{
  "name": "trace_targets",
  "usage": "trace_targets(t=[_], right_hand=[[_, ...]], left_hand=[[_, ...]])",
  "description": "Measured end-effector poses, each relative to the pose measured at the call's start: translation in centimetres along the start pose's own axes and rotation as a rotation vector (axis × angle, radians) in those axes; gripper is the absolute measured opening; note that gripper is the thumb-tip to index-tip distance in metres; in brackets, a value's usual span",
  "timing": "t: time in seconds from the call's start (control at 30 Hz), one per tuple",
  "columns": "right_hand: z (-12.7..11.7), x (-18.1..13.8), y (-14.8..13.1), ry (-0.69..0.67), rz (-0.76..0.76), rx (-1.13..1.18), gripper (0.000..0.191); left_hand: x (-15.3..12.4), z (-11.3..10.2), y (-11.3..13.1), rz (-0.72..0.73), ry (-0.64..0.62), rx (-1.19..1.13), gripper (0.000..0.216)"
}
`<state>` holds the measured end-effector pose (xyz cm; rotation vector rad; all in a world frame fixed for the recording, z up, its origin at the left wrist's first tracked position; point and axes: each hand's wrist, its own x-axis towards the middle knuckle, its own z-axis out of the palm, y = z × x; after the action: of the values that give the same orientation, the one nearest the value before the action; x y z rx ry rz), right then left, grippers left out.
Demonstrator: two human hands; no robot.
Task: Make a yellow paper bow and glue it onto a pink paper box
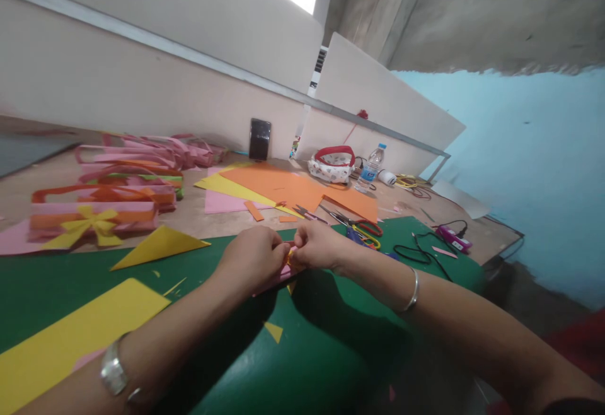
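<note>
Close together over the green mat (331, 352), both hands work at a small folded pink paper piece (276, 278) with a bit of yellow-orange on it. My left hand (251, 256) is closed, thumb and fingers pinching the piece from the left. From the right my right hand (321, 248) pinches at its yellow-orange part. The fingers hide most of the piece, so its full shape cannot be made out. A small yellow paper scrap (273, 332) lies on the mat below it. Several scissors (362, 229) rest just beyond my right hand.
Finished-looking pink and orange paper bags (94, 216), one with a yellow bow, lie at the left. Yellow sheet (89, 323), folded yellow paper (158, 246) and orange sheets (278, 181) are spread about. A phone (259, 139), pouch (332, 166), water bottle (370, 169) and purple power strip (454, 238) stand farther back.
</note>
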<state>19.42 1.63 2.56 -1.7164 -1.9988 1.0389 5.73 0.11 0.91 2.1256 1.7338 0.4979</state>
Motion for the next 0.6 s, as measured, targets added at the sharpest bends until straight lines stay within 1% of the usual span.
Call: trace_targets(t=[0.23,0.5,0.6], right_hand=[[0.18,-0.06,-0.04,-0.017,0.031,0.069,0.029],[0.35,-0.05,0.32,0.014,0.038,0.126,0.028],[0.45,-0.09,0.32,0.027,0.041,0.134,0.028]], left_hand=[[0.12,0.01,0.05,-0.007,-0.001,0.002,0.034],[-0.10,-0.20,0.06,0.006,-0.016,-0.018,0.033],[-0.13,-0.42,0.09,0.016,-0.030,-0.031,0.037]])
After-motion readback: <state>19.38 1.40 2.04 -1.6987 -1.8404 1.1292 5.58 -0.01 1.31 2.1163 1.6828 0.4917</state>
